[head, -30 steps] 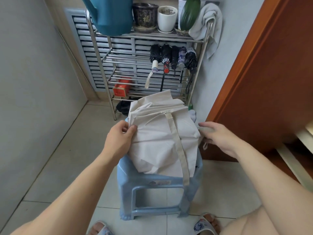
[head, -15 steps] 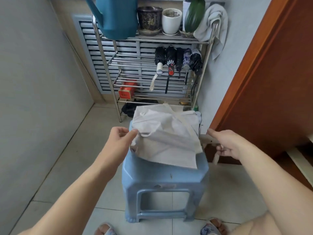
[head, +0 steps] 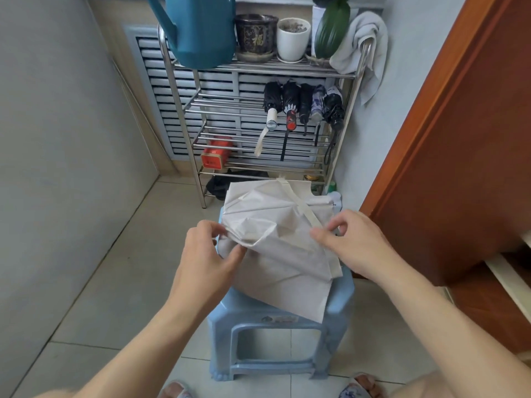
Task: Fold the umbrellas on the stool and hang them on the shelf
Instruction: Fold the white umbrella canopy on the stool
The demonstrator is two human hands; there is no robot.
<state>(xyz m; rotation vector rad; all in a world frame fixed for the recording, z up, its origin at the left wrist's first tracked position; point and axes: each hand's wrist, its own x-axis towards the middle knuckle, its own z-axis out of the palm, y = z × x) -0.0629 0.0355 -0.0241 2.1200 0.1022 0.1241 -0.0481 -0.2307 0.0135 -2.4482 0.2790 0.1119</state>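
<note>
At frame centre I see the umbrella (head: 275, 248) lying on the stool (head: 339, 308). My left hand (head: 207, 254) pinches its canopy edge; my right hand (head: 353, 239) pinches its strap (head: 301, 205).

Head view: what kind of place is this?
Probably a home entryway or balcony corner: a metal rack holding folded umbrellas and plant pots, a tiled floor, and a wooden door.
</note>
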